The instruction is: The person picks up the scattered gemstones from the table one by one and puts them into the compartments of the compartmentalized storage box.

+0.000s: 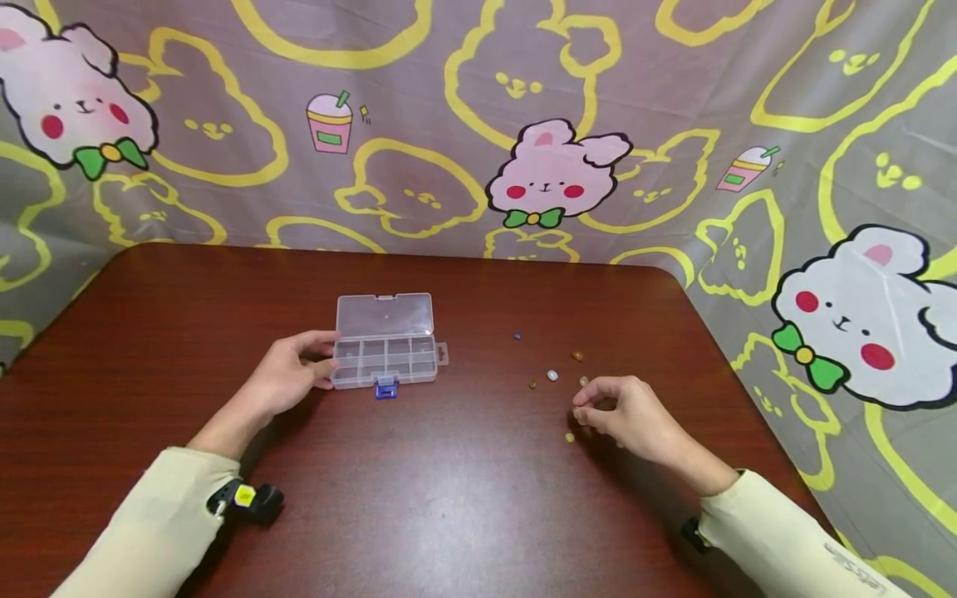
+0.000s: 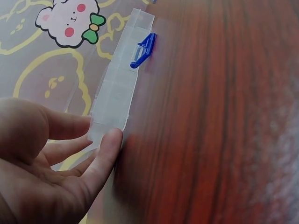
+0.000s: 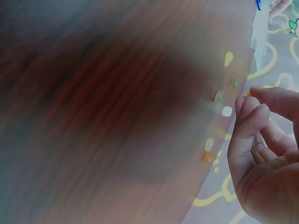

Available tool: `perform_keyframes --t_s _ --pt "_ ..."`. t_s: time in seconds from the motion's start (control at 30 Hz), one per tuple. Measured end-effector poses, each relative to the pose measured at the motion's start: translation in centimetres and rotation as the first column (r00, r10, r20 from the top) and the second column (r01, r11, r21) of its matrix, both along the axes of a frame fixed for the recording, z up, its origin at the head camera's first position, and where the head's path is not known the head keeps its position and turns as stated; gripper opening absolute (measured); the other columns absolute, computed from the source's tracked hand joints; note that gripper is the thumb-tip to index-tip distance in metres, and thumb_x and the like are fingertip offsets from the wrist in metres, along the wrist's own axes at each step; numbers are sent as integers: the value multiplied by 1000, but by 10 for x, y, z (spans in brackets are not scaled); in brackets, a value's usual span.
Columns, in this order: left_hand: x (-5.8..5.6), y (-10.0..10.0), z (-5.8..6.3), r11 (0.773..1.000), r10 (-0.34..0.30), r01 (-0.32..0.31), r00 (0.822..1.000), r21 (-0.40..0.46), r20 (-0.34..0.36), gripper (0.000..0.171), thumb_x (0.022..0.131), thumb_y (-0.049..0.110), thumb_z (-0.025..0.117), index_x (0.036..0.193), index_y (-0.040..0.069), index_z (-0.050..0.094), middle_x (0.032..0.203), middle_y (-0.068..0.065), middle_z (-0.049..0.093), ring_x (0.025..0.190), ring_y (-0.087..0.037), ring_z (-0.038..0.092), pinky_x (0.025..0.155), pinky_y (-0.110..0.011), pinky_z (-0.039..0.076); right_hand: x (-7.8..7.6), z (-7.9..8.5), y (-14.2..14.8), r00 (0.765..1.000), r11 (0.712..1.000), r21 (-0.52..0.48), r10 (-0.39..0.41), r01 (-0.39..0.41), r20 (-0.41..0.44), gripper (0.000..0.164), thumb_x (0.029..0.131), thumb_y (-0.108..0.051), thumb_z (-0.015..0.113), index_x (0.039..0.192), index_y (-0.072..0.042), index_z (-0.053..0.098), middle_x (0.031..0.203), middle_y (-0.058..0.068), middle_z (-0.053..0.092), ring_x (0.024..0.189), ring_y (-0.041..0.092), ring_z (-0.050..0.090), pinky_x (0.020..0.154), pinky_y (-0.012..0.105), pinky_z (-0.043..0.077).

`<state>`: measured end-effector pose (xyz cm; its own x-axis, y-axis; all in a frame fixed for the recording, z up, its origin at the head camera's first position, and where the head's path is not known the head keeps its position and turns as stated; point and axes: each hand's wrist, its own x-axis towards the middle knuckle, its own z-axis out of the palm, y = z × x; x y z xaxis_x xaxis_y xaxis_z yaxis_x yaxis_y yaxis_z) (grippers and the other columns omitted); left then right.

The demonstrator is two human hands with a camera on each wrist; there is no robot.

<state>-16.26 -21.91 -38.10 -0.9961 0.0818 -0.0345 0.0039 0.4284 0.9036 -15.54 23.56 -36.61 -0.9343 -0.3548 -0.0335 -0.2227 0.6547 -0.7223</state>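
A clear plastic compartment box (image 1: 385,360) lies with its lid raised at the back and a blue latch (image 1: 385,388) at its front. My left hand (image 1: 287,372) grips the box's left end between thumb and fingers; the left wrist view shows the thumb (image 2: 108,147) against its edge. Over the small stones on the right, my right hand (image 1: 624,413) has thumb and forefinger together. A tiny orange stone (image 3: 249,94) shows at those fingertips, mostly hidden. Nearby lie a white stone (image 1: 552,375), a yellow stone (image 1: 570,438) and an orange stone (image 1: 577,355).
A blue stone (image 1: 517,336) and a green stone (image 1: 532,384) lie between the box and the right hand. The brown wooden table (image 1: 419,515) is bordered by a hanging cloth (image 1: 419,108) printed with rabbits.
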Motion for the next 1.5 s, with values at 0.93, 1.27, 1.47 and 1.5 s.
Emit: perform_keyframes --t_s 0.93,1.27,1.47,1.5 --pt "-4 0 -4 998 35 -34 999 52 -27 39 97 -7 57 134 -15 50 113 -32 56 72 -15 63 63 -29 61 -19 -4 -36 1000 997 -72 26 -26 3 6 89 -8 77 95 -7 76 66 8 65 50 18 54 38 24 44" --pt "-4 1 -3 999 44 -43 999 31 -22 38 97 -6 58 133 -14 51 113 -31 57 72 -19 63 63 -29 61 -26 -3 -52 999 995 -84 48 -48 3 4 89 -8 76 93 -8 77 63 8 64 46 20 52 38 26 44" --pt "-4 1 -3 999 45 -44 999 31 -20 38 97 -6 58 133 -14 51 113 -31 57 73 -19 64 63 -30 61 -31 -2 -60 999 994 -102 42 -40 15 4 89 -9 77 93 -9 77 64 11 64 44 16 49 37 25 42" --pt "-4 1 -3 998 45 -45 999 32 -19 38 97 -6 58 134 -14 51 113 -31 57 74 -19 64 63 -30 61 -32 -2 -62 999 994 -105 40 -37 20 4 89 -9 77 93 -10 77 64 11 65 44 15 49 37 25 42"
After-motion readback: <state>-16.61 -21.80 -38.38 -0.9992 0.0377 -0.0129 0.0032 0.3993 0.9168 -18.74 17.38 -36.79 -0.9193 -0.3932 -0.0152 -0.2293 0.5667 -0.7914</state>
